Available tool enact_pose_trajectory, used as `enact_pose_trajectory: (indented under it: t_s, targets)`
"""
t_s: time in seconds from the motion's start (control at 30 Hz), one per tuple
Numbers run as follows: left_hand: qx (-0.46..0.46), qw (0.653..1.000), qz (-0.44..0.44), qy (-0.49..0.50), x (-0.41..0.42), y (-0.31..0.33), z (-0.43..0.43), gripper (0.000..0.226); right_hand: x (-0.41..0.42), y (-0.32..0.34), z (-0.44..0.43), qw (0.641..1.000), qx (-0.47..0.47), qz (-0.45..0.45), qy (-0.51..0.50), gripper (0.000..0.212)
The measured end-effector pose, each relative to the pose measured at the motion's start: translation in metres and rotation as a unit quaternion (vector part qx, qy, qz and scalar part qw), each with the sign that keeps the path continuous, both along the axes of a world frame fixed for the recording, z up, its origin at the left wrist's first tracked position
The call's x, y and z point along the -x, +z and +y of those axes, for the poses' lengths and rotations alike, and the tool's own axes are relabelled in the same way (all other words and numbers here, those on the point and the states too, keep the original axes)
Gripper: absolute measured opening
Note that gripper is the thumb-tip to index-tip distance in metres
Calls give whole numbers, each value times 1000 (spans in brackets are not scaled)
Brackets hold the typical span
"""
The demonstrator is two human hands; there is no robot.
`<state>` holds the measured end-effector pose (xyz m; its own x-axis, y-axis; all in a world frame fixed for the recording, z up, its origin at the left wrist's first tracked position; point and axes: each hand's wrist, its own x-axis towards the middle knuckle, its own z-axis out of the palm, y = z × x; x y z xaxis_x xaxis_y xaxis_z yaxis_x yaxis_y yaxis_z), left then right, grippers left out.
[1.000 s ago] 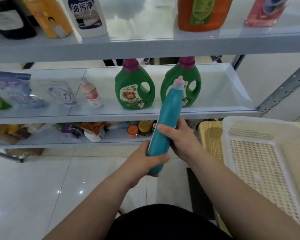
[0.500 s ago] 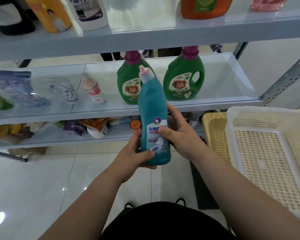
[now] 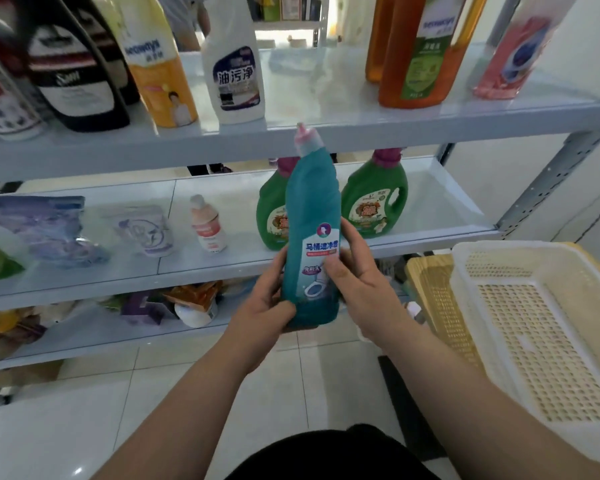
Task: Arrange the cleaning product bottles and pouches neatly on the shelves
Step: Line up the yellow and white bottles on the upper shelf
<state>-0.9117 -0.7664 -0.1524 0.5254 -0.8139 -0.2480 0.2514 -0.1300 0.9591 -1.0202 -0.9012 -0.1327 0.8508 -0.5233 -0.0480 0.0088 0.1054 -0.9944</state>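
the teal bottle (image 3: 310,209) is held in the air by both hands, almost upright, with its label to the camera and its pink and white cap (image 3: 303,135) on top. it does not stand on any shelf. the left hand (image 3: 260,306) grasps the lower left part of the teal bottle, with the thumb on the front near the base. the right hand (image 3: 357,282) grasps its right side, with the thumb laid across the label and the fingers behind.

directly behind the teal bottle is the middle shelf (image 3: 440,202). there one green jug (image 3: 271,216) is partly hidden behind the bottle's left edge and a second green jug (image 3: 374,202) stands just to the right of the teal bottle. further to the left of the teal bottle stand a small pale pink bottle (image 3: 207,226), then a white pouch (image 3: 142,230), then a blue and purple pouch (image 3: 45,230).

above the teal bottle is the top shelf (image 3: 395,129); the cap overlaps its front edge in the view. up and to the left of the teal bottle stand a white spray bottle (image 3: 234,74), a yellow bottle (image 3: 160,71) and a black bottle (image 3: 73,71). up and to the right are an orange bottle (image 3: 420,50) and a pink bottle (image 3: 513,53).

below and to the left of the teal bottle is the bottom shelf (image 3: 84,337) with mixed packets, too blurred to tell. to the right of the teal bottle, lower, is a white perforated basket (image 3: 534,251).
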Motion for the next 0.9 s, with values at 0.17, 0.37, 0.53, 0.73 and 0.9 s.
enact_pose_trajectory:
  t_s: [0.17, 0.37, 0.53, 0.73, 0.9]
  targets:
    - [32, 971, -237, 3, -22, 44, -10, 89, -19, 29, 6, 995, 89, -17, -43, 63]
    - [104, 932, -346, 32, -46, 102, -46, 77, -60, 86, -23, 976, 163, -69, -125, 65]
    - [95, 914, -389, 66, -78, 126, -78, 59, -93, 123, -61, 967, 193, -73, -147, 80]
    - [-102, 709, -683, 141, -123, 95, -96, 60, -137, 156, -112, 953, 240, -70, -173, 88]
    - [-194, 636, -738, 112, -137, 73, -108, 64, -176, 149, -141, 947, 279, -33, -154, 85]
